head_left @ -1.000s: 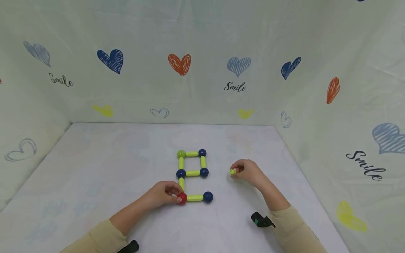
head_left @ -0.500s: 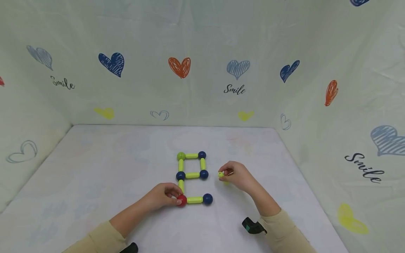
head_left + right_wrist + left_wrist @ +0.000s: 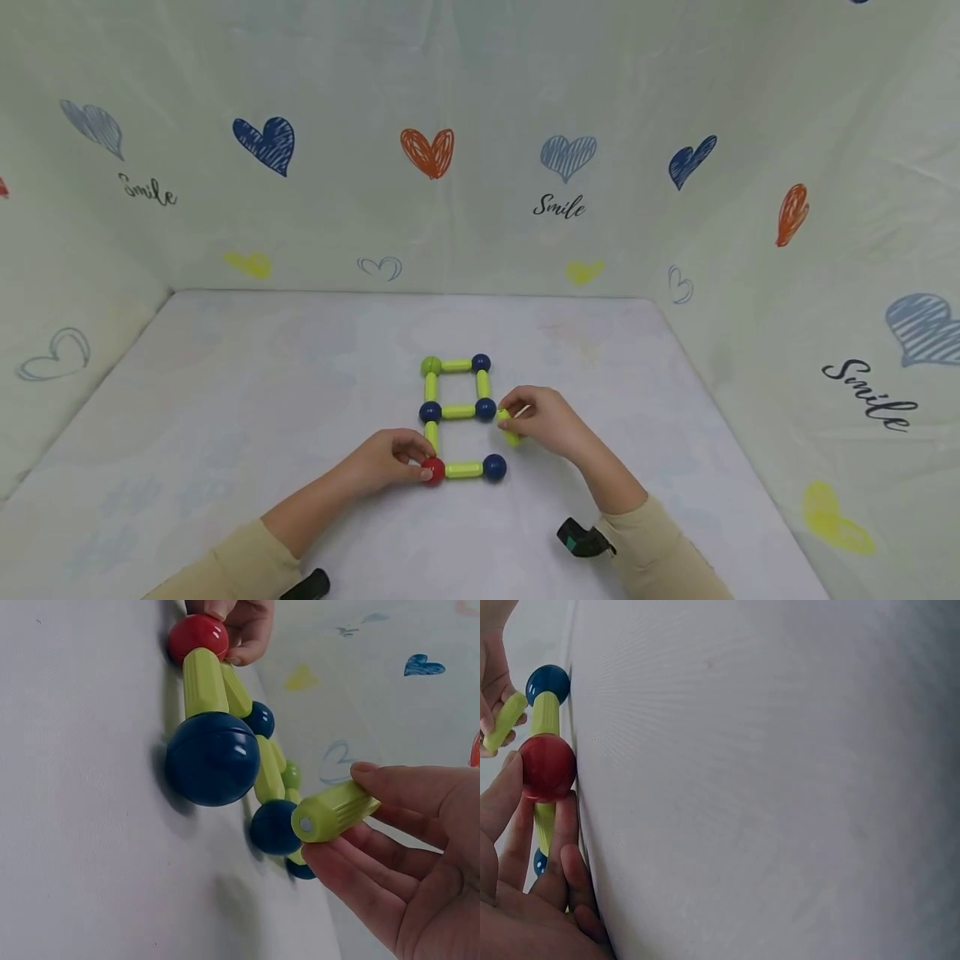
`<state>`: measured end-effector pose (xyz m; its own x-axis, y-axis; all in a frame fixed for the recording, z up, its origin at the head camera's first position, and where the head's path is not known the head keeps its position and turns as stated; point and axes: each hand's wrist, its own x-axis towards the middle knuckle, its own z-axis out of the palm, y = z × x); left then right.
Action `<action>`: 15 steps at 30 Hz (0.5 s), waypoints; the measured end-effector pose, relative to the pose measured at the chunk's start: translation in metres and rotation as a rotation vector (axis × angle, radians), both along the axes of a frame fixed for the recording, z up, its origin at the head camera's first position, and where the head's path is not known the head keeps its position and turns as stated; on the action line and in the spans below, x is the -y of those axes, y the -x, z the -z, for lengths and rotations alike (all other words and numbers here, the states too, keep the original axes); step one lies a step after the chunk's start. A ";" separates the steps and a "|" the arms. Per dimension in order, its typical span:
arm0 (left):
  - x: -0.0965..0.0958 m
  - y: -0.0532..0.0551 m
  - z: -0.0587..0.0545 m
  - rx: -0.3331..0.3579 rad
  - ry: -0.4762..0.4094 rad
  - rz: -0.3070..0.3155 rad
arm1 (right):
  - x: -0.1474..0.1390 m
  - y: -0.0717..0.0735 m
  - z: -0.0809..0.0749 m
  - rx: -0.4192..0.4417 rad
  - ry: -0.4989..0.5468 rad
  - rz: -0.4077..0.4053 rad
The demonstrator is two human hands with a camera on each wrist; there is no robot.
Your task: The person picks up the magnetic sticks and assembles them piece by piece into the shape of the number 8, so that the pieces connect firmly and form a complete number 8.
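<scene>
My left hand (image 3: 390, 458) pinches the red ball (image 3: 433, 471) at the near left corner of a flat frame of balls and yellow-green rods. Between the thumb and fingers of my right hand (image 3: 543, 419) is a loose yellow-green magnetic rod (image 3: 337, 811), a silvery magnet showing at its end. That rod is just right of the middle blue ball (image 3: 485, 409); whether they touch I cannot tell. From the red ball a rod (image 3: 463, 470) runs to the near right blue ball (image 3: 494, 467). A green ball (image 3: 431, 366) forms the far left corner.
The frame lies on a white table (image 3: 262, 383) with hanging cloth printed with hearts behind and at the sides. A black wrist device (image 3: 581, 538) hangs by the right sleeve, another (image 3: 307, 585) by the left.
My right hand has moved left with the rod, from apart on the right to beside the frame's middle blue ball. The left hand has stayed on the red ball.
</scene>
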<state>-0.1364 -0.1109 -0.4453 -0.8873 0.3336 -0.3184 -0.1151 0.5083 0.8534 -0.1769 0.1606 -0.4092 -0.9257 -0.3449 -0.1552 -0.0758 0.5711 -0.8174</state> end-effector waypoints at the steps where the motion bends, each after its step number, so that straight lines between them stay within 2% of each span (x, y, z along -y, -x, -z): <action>1: 0.000 0.000 0.000 -0.001 -0.001 0.000 | 0.001 0.000 0.001 0.012 0.016 -0.002; 4: 0.000 0.000 -0.001 -0.004 0.001 0.003 | 0.006 -0.001 0.004 0.040 0.045 -0.008; 15: 0.000 0.001 0.001 -0.017 -0.019 0.016 | 0.019 -0.003 0.011 0.057 -0.012 0.012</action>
<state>-0.1374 -0.1110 -0.4458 -0.8870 0.3539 -0.2967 -0.0922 0.4939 0.8646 -0.1740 0.1414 -0.4198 -0.9191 -0.3319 -0.2123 -0.0222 0.5816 -0.8132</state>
